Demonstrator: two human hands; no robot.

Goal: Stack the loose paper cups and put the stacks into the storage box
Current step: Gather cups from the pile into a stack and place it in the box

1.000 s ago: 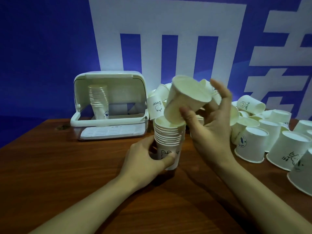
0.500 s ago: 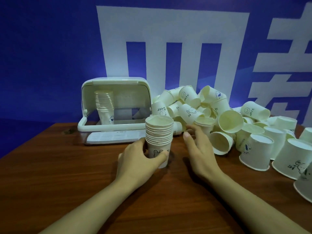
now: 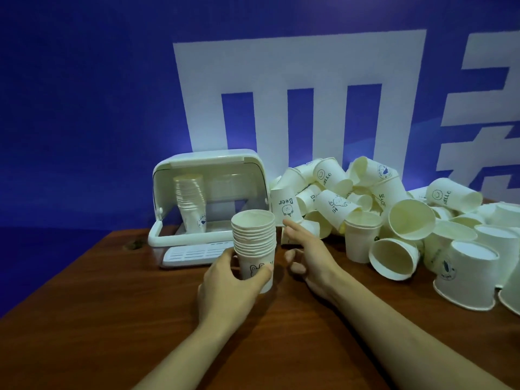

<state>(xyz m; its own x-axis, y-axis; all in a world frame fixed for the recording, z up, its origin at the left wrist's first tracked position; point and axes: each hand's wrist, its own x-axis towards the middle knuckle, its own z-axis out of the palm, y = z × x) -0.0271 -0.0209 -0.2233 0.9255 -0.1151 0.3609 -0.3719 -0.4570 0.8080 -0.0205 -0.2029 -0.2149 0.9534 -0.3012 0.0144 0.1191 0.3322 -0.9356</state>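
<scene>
Nearest, the wooden bench (image 3: 112, 319) is crossed by two bare forearms, and the stacking step is judged to be in hand. The growing stack of paper cups (image 3: 254, 243) is held upright on the bench by the left hand (image 3: 230, 280), whose fingers and thumb are curled round the bottom cup, the one printed with a small rabbit. Just to its right, the right hand (image 3: 306, 254) is seen empty, fingers loosely spread and the forefinger extended toward the heap; nothing is gripped by it, and whether a cup is already touched cannot be told. Beyond and to the right, the heap of loose paper cups (image 3: 365, 209) is spread over the bench, some upright, some upside down, many on their sides; a "Bear" cup (image 3: 284, 205) lies closest to the reaching forefinger. Farther back on the left, the white storage box (image 3: 208, 164) stands with its lid raised, and one finished stack (image 3: 191, 204) is already lodged inside. For the next move, a single loose cup would need to be picked, turned mouth up and nested into the held stack; much of the heap is left, so the task is judged far from done.
</scene>
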